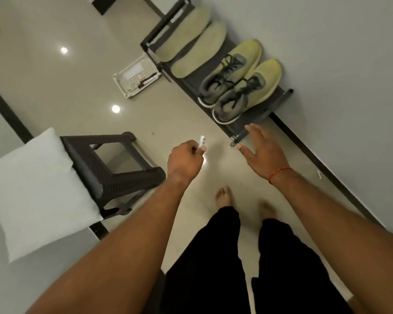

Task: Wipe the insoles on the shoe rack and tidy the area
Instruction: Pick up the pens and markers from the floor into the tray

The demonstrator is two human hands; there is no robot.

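Left fingers [202, 149] pinch probable sachet [201, 139]; right [254, 133] splayed.

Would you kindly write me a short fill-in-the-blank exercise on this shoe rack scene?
1. ____ pale yellow-green insoles lie on the dark grey shoe rack, beside the yellow-and-grey lace-up shoes.
2. The left hand pinches a small white rolled item in its fingers, while the right hand holds ____.
3. The white perforated plastic basket sits on the ____, at the rack's far end.
Missing words: Two; nothing; floor.
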